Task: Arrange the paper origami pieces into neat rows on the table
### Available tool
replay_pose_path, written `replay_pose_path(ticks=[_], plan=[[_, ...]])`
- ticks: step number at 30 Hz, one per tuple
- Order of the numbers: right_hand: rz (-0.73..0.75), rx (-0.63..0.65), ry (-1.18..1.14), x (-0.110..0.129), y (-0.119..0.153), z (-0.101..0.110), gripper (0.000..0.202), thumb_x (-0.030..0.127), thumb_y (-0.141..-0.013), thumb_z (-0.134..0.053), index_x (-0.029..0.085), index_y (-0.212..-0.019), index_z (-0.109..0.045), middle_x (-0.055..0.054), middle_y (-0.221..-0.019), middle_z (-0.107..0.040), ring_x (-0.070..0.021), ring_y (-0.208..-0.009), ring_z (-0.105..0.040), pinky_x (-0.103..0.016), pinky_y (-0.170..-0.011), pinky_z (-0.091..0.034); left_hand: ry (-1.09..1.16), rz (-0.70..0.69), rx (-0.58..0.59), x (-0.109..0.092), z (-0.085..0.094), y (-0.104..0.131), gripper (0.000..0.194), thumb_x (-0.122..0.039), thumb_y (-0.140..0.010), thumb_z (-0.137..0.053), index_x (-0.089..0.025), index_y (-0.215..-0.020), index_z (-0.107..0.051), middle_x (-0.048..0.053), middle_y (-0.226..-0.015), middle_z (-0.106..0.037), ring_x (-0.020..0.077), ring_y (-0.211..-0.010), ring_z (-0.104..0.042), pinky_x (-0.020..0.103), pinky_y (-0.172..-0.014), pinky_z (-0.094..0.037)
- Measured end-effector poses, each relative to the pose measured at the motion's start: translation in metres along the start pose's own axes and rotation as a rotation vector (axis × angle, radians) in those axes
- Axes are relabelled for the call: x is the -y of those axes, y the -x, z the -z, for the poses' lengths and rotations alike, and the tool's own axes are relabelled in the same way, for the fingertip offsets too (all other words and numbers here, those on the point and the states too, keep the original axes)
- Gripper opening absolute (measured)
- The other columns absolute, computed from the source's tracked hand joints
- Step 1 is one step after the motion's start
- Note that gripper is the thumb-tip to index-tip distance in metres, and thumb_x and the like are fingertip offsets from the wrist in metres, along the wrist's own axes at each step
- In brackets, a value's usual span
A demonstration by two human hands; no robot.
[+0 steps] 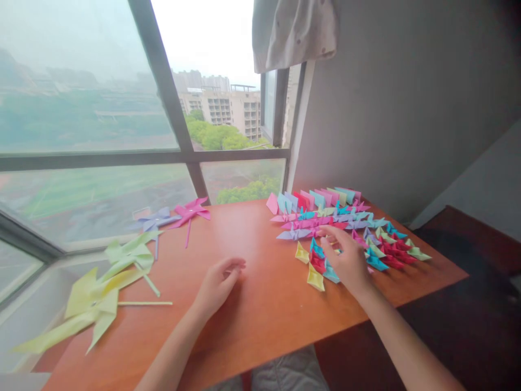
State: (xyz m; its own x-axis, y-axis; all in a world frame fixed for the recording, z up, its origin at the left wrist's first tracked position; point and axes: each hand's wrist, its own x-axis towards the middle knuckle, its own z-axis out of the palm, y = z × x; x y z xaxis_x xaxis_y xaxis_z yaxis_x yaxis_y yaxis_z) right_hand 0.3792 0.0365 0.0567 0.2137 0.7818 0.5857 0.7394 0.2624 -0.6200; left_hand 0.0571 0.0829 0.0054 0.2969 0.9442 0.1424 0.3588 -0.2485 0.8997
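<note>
My left hand hovers over the middle of the wooden table, its fingers curled in loosely with a gap to the thumb and nothing held. On the right, my right hand is over the colourful folded paper pieces, its thumb and fingers apart; no paper shows between them. Close to its left lie a yellow folded piece, a red one and another yellow one. Rows of folded paper pieces in pink, purple, blue, green and red stretch behind and to the right, some partly hidden by my right hand.
Paper pinwheels lie along the table's left side: yellow, green, purple and pink. Behind the table is a window with a curtain above. A grey wall stands at the right.
</note>
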Motion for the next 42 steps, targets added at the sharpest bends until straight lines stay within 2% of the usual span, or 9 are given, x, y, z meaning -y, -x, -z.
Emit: replay_pose_path(ticks=[5, 8, 11, 20, 24, 29, 32, 37, 42], plan=[[0.017, 0.316, -0.297, 0.071, 0.011, -0.122, 0.025, 0.022, -0.086, -0.053, 0.02, -0.106, -0.067, -0.005, -0.099, -0.072, -0.0155, -0.079, -0.067, -0.026, -0.068, -0.054, 0.013, -0.035, -0.041, -0.008, 0.0, -0.009, 0.028, -0.025, -0.086, -0.054, -0.016, -0.109, -0.066, 0.009, -0.103, -0.074, 0.0195, -0.089, -0.07, 0.032, -0.08, -0.055], [-0.104, 0.368, -0.296, 0.077, 0.01, -0.177, 0.034, 0.02, -0.085, -0.054, 0.019, -0.117, -0.064, -0.006, -0.103, -0.072, -0.0157, -0.08, -0.068, -0.028, -0.073, -0.055, 0.017, -0.067, -0.032, -0.007, 0.003, -0.025, 0.033, -0.018, -0.085, -0.05, -0.017, -0.116, -0.064, 0.008, -0.107, -0.073, 0.0184, -0.093, -0.07, 0.03, -0.081, -0.055], [-0.149, 0.393, -0.258, 0.071, 0.007, -0.207, 0.031, 0.017, -0.085, -0.052, 0.02, -0.112, -0.068, -0.005, -0.099, -0.074, -0.0174, -0.086, -0.069, -0.029, -0.081, -0.053, -0.007, -0.087, -0.032, 0.0, 0.005, -0.041, 0.035, -0.01, -0.08, -0.047, -0.017, -0.108, -0.067, 0.007, -0.101, -0.074, 0.0181, -0.092, -0.069, 0.03, -0.081, -0.055], [-0.044, 0.442, -0.265, 0.058, 0.016, -0.213, 0.029, 0.012, -0.083, -0.049, 0.023, -0.099, -0.071, -0.003, -0.096, -0.074, -0.0185, -0.091, -0.068, -0.028, -0.083, -0.05, -0.185, -0.083, -0.057, 0.016, 0.005, -0.04, 0.031, -0.01, -0.081, -0.046, -0.017, -0.101, -0.069, 0.004, -0.099, -0.075, 0.016, -0.091, -0.069, 0.027, -0.082, -0.054], [-0.127, 0.415, -0.362, 0.057, 0.017, -0.214, 0.034, 0.012, -0.081, -0.046, 0.019, -0.107, -0.068, -0.002, -0.091, -0.073, -0.0155, -0.077, -0.069, -0.026, -0.074, -0.052, -0.422, 0.052, -0.146, 0.019, 0.044, -0.046, 0.029, -0.012, -0.084, -0.047, -0.014, -0.106, -0.066, 0.009, -0.099, -0.072, 0.0192, -0.088, -0.068, 0.03, -0.08, -0.054], [-0.155, 0.428, -0.394, 0.059, 0.015, -0.211, 0.026, 0.021, -0.085, -0.048, 0.018, -0.097, -0.07, -0.003, -0.081, -0.073, -0.0163, -0.074, -0.069, -0.027, -0.072, -0.053, -0.777, 0.279, -0.282, 0.028, 0.107, -0.065, 0.021, -0.011, -0.086, -0.05, -0.011, -0.1, -0.066, 0.017, -0.107, -0.067, 0.0293, -0.11, -0.059, 0.042, -0.095, -0.046], [-0.16, 0.438, -0.399, 0.062, 0.014, -0.208, 0.027, 0.022, -0.085, -0.047, 0.018, -0.098, -0.07, -0.003, -0.08, -0.073, -0.016, -0.072, -0.069, -0.027, -0.072, -0.053, -0.914, 0.387, -0.278, 0.034, 0.123, -0.075, 0.022, -0.024, -0.094, -0.055, -0.011, -0.11, -0.063, 0.014, -0.115, -0.064, 0.0264, -0.108, -0.061, 0.045, -0.092, -0.05], [-0.189, 0.403, -0.437, 0.063, 0.014, -0.207, 0.028, 0.024, -0.085, -0.046, 0.018, -0.1, -0.069, -0.003, -0.079, -0.073, -0.0158, -0.068, -0.069, -0.026, -0.066, -0.053, -1.033, 0.426, -0.188, 0.034, 0.12, -0.081, 0.032, -0.035, -0.094, -0.06, -0.016, -0.12, -0.059, 0.008, -0.119, -0.063, 0.0215, -0.101, -0.064, 0.043, -0.086, -0.055], [-0.163, 0.407, -0.413, 0.065, 0.014, -0.207, 0.028, 0.022, -0.086, -0.047, 0.018, -0.102, -0.069, -0.002, -0.079, -0.073, -0.0161, -0.069, -0.068, -0.027, -0.067, -0.052, -1.052, 0.302, -0.09, 0.02, 0.095, -0.079, 0.02, -0.024, -0.093, -0.054, -0.011, -0.093, -0.069, 0.014, -0.1, -0.071, 0.0256, -0.095, -0.067, 0.041, -0.086, -0.051]])
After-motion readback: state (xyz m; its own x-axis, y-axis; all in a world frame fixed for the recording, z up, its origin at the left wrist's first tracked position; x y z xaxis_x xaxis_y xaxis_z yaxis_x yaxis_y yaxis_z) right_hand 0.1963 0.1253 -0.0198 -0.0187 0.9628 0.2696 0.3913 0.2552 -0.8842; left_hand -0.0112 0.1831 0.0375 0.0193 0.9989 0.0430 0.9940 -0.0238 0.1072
